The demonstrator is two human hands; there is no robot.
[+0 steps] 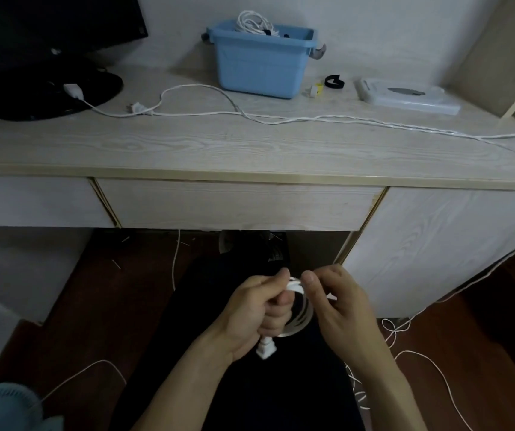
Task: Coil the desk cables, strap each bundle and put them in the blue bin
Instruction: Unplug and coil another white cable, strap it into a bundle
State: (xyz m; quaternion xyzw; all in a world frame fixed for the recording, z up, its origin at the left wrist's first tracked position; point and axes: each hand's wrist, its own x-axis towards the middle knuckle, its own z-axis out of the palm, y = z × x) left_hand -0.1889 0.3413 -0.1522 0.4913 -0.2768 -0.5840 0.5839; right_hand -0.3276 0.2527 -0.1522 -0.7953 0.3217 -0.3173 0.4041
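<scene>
- Both hands grip a small white cable coil near the lap: left hand wraps it, right hand pinches its top.
- Blue bin stands far on the worktop, holding another coil.

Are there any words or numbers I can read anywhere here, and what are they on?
None can be read.
White flat box on the desk: faint marks on its lid, too blurred to read.
Monitor: a small pale mark at its lower edge, too small to read.
Blue bin: no writing shows.
</scene>
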